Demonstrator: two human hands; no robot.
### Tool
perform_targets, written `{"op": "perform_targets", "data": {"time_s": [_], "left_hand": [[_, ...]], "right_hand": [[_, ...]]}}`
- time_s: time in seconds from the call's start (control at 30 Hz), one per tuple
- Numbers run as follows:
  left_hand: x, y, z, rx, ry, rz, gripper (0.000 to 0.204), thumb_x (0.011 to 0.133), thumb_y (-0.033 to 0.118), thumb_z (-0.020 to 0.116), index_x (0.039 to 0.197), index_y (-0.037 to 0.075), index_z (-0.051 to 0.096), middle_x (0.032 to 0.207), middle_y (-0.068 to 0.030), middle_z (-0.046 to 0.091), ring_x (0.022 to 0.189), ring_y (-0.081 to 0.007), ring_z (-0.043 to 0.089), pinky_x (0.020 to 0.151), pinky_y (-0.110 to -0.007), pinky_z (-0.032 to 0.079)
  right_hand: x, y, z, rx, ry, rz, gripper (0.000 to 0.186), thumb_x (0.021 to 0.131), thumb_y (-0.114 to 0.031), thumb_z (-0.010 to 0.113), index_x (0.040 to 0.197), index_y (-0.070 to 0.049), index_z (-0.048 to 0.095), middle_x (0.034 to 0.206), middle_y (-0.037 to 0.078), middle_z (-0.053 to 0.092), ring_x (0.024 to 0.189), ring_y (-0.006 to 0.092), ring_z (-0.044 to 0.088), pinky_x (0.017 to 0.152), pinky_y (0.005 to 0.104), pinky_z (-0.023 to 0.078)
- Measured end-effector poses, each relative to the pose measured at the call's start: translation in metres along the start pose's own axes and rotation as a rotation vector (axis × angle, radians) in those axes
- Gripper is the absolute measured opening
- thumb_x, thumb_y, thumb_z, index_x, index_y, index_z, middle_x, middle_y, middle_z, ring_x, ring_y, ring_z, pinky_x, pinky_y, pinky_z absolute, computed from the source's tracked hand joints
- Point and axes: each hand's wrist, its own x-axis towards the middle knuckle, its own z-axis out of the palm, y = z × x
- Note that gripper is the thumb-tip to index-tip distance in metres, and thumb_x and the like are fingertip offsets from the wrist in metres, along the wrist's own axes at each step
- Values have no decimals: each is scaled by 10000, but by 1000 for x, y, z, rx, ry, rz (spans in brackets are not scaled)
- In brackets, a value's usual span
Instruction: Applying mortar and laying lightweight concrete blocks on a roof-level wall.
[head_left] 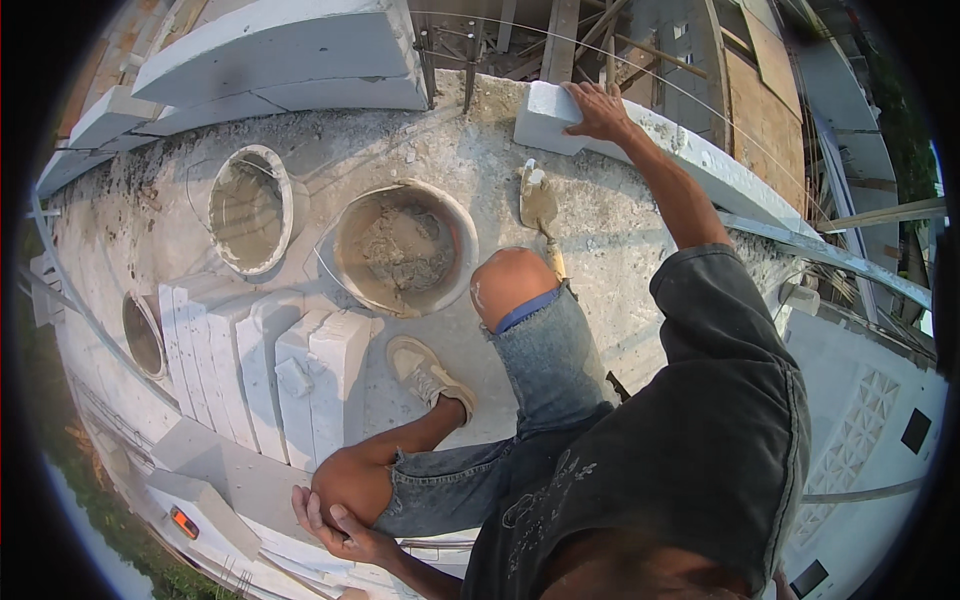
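Observation:
My right hand [600, 112] reaches forward to grip the top edge of a long white block [665, 145] at the ledge. My left hand [335, 525] is curled round my bent left knee [350, 485]. A trowel [540, 205] with mortar on its blade lies beside my right knee [510, 285]. A round bucket [410, 295] with grey mortar stands left of it. Another bucket [285, 215] of grey, watery mix stands farther left, and a third [143, 335] is partly hidden behind several upright white blocks [235, 360].
A curved row of white blocks [275, 55] with rebar [470, 65] runs along the upper edge. Beyond the ledge are timber boards [760, 110] and a drop. A metal bar [840, 260] lies at the right, above a white wall [850, 420]. An orange tool [185, 520] rests at lower left.

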Motion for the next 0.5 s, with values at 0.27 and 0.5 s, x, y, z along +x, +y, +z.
{"op": "perform_targets", "data": {"time_s": [0.27,0.5], "left_hand": [[0,-8,2,14,16,-3,450,968,330,511,1164,-70,570,1343,-189,495,1257,-315,458,1063,-441,352],[25,-3,16,92,-45,65,430,990,282,470,1184,-91,561,1297,-217,524,1217,-329,489,1046,-430,364]], "right_hand": [[-23,-33,17,-73,289,96,796,681,-213,788,1378,-155,409,1310,73,484,1287,280,409,1101,656,122],[-9,-59,55,-75,512,135,710,760,-121,695,1396,-200,390,1292,95,489,1228,310,445,1085,589,207]]}}
